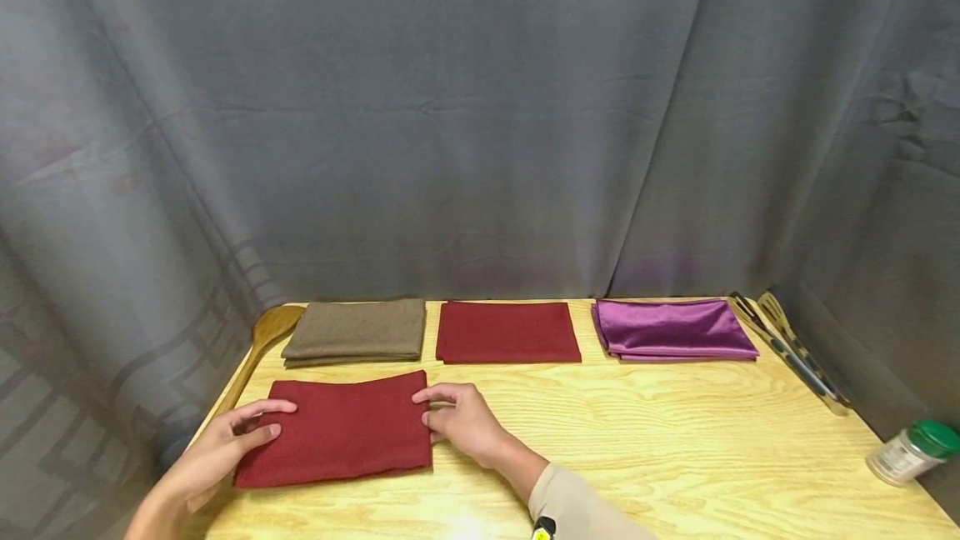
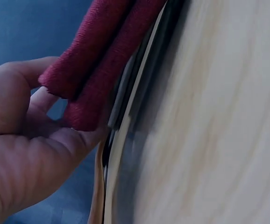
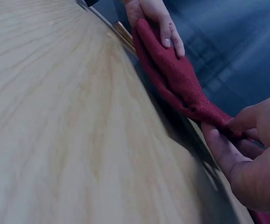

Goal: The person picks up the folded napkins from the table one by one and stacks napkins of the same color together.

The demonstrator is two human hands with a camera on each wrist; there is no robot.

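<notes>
A folded dark red cloth (image 1: 345,432) is held between both hands at the table's front left. It looks raised a little off the wood, its folded layers showing in the left wrist view. My left hand (image 1: 206,461) grips the left edge, with fingers on top and part of the hand beneath. At the opposite edge, my right hand (image 1: 467,423) pinches the cloth between thumb and fingers; the right wrist view shows fingers under the cloth (image 3: 172,74) there. Some fingertips are hidden by the fabric.
Along the back edge lie a folded brown cloth (image 1: 360,330), another red cloth (image 1: 506,332) and a shiny purple cloth (image 1: 671,330). A wooden spoon (image 1: 273,325) lies at the left edge. Metal-handled utensils (image 1: 802,361) and a green-lidded jar (image 1: 903,457) sit right, beside a grey curtain (image 1: 450,123).
</notes>
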